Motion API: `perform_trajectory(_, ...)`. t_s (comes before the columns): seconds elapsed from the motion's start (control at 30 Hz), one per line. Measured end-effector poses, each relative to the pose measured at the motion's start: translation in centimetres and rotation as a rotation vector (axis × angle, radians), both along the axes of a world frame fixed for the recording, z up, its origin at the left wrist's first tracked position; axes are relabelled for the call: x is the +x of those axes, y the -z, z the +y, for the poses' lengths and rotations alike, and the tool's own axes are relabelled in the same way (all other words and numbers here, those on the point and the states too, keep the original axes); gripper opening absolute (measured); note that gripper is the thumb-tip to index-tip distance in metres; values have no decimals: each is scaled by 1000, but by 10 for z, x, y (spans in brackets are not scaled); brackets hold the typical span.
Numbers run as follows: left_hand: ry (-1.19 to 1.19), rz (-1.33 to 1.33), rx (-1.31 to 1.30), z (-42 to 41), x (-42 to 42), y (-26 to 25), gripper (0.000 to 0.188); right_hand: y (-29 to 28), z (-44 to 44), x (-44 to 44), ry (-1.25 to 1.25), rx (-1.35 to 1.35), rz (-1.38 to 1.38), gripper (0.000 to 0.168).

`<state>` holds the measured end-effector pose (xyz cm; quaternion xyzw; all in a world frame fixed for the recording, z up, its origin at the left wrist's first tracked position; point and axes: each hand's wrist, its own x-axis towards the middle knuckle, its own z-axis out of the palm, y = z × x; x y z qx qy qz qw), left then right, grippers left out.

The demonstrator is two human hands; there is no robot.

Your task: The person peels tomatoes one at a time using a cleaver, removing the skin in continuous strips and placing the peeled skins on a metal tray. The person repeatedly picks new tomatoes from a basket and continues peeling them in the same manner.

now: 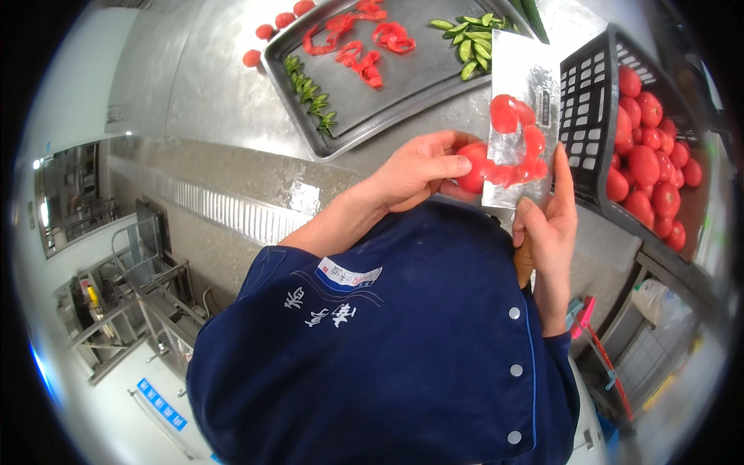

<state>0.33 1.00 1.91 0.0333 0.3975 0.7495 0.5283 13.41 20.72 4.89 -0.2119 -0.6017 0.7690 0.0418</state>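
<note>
My left hand [429, 165] grips a red tomato [472, 168], thumb on its near side. A long strip of tomato peel [535, 142] curls from the tomato over the flat blade of a Chinese cleaver [514, 64]. My right hand [546, 224] holds that cleaver low down, by its wooden handle [523, 261], with one finger along the blade's right edge. Beyond both hands is a metal tray [407, 110] with several curls of tomato peel [393, 38], cut cucumber pieces [478, 43] and small green cut pieces [311, 96] along its left side.
To the right, a black plastic crate [587, 110] holds several tomatoes [645, 165]. More tomatoes [264, 31] lie on the steel counter [215, 87], left of the tray. Whole cucumbers [532, 17] rest at its far right corner. A slatted drain [232, 209] runs at left.
</note>
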Motion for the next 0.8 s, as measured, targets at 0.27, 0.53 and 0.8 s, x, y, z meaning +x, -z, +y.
perform_trajectory(0.27, -68, -25, 74, 6, 5, 10, 65, 1, 4, 3, -66, -38, -51, 89)
perform_trajectory(0.53, -81, 62, -77, 8, 3, 6, 67, -4, 3, 3, -85, -11, -63, 89)
perform_trajectory(0.8, -56, 184, -132, 9, 5, 11, 67, -8, 1, 1, -92, 40, -112, 89)
